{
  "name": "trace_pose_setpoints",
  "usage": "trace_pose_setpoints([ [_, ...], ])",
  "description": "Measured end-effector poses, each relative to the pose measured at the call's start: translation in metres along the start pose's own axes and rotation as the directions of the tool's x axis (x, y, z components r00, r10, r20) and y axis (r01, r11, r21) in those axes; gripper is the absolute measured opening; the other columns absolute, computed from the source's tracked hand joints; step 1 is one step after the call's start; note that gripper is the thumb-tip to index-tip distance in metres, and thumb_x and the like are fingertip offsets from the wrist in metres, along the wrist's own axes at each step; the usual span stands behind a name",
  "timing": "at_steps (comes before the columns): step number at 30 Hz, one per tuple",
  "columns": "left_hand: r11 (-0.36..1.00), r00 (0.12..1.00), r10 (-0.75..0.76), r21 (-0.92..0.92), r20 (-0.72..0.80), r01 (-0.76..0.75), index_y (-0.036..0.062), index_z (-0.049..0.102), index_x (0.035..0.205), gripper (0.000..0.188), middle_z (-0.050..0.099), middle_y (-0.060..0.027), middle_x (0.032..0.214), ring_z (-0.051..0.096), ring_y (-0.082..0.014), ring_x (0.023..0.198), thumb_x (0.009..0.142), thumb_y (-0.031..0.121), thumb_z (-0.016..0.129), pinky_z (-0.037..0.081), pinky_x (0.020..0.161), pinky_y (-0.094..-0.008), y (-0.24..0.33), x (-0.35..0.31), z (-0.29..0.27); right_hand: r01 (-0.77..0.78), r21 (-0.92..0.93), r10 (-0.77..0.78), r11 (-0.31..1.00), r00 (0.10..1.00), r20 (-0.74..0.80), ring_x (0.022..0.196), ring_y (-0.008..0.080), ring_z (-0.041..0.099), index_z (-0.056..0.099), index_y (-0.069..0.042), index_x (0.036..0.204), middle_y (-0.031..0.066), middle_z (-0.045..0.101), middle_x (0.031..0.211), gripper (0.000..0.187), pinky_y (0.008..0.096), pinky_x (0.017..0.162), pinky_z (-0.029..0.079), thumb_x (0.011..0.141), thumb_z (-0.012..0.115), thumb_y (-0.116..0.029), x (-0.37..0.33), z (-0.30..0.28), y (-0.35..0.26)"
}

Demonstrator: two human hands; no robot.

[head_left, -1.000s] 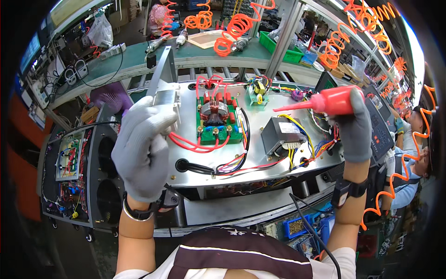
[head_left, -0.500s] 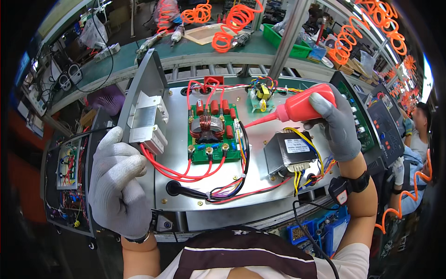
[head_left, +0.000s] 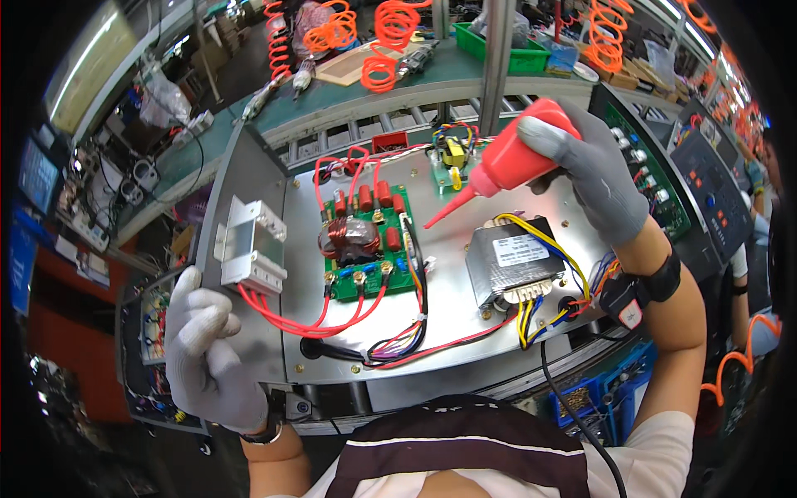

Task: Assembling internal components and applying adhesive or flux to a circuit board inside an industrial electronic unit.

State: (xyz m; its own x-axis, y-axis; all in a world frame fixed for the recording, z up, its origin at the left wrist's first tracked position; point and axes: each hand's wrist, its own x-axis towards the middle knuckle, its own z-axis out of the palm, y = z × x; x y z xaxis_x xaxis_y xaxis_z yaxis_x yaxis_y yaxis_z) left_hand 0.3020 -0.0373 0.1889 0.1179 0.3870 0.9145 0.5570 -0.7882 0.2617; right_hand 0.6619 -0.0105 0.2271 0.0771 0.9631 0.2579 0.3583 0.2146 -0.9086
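Note:
My right hand [head_left: 585, 162], in a grey glove, grips a red squeeze bottle [head_left: 519, 153]. Its long nozzle slants down to the left, and the tip hangs just right of a green circuit board [head_left: 398, 286] with a copper-wound coil [head_left: 350, 239] and red components. Below the bottle sits a black transformer [head_left: 515, 253] with yellow and blue wires. My left hand [head_left: 212, 357], also gloved, is by the near left corner of the metal chassis [head_left: 448, 311], fingers loosely bent and apart, holding nothing visible. Close to it, red cables [head_left: 290, 324] run from a white metal-cased part [head_left: 253, 249] to the board.
An upright grey panel [head_left: 241, 170] bounds the chassis on the left; a panel with a green board [head_left: 643, 170] stands right. Behind are a roller conveyor [head_left: 357, 133] and a green bench [head_left: 324, 100] with air tools. Blue bins [head_left: 614, 390] sit near right. A co-worker's arm shows at far right.
The view has shifted and turned slightly. The red bottle is tipped more steeply, its nozzle angled further downward beside the board. My left hand remains near the chassis corner, its fingers a little more bent.

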Motion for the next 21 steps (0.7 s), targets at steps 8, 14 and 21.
trace_pose_setpoints([
  [8, 0.999, 1.0, 0.005, -0.033, -0.004, -0.005, -0.0018, 0.063, 0.103, 0.044, 0.052, -0.0095, 0.071, 0.057, -0.0225, 0.073, 0.069, -0.013, 0.036, 0.041, 0.107, -0.0608, -0.005, -0.004, 0.002, -0.075, 0.165, 0.052, 0.983, 0.989, 0.139, 0.065, 0.0131, 0.066, 0.062, 0.0, 0.112, 0.0102, 0.068, 0.089, 0.059, 0.0249, 0.056, 0.055, 0.083, 0.076, -0.049, 0.01, -0.005, 0.018],
  [14, 0.999, 1.0, -0.012, 0.04, -0.009, 0.013, -0.002, 0.059, 0.095, 0.034, 0.051, -0.0091, 0.073, 0.058, -0.0226, 0.078, 0.072, -0.01, 0.036, 0.041, 0.107, -0.0626, -0.002, -0.006, 0.003, -0.028, 0.116, 0.011, 0.993, 0.989, 0.149, 0.074, 0.0163, 0.068, 0.061, -0.001, 0.11, 0.0094, 0.065, 0.094, 0.048, 0.0277, 0.059, 0.056, 0.086, 0.074, -0.04, 0.015, -0.005, 0.026],
  [21, 0.998, 1.0, 0.0, 0.058, -0.004, 0.001, -0.0022, 0.056, 0.093, 0.028, 0.053, -0.0095, 0.075, 0.059, -0.0234, 0.08, 0.074, -0.007, 0.036, 0.041, 0.107, -0.0632, -0.003, -0.006, 0.003, 0.005, 0.089, -0.018, 0.996, 0.99, 0.141, 0.075, 0.0155, 0.067, 0.064, -0.001, 0.104, 0.0086, 0.065, 0.092, 0.044, 0.0273, 0.057, 0.055, 0.086, 0.075, -0.04, 0.017, -0.002, 0.028],
])
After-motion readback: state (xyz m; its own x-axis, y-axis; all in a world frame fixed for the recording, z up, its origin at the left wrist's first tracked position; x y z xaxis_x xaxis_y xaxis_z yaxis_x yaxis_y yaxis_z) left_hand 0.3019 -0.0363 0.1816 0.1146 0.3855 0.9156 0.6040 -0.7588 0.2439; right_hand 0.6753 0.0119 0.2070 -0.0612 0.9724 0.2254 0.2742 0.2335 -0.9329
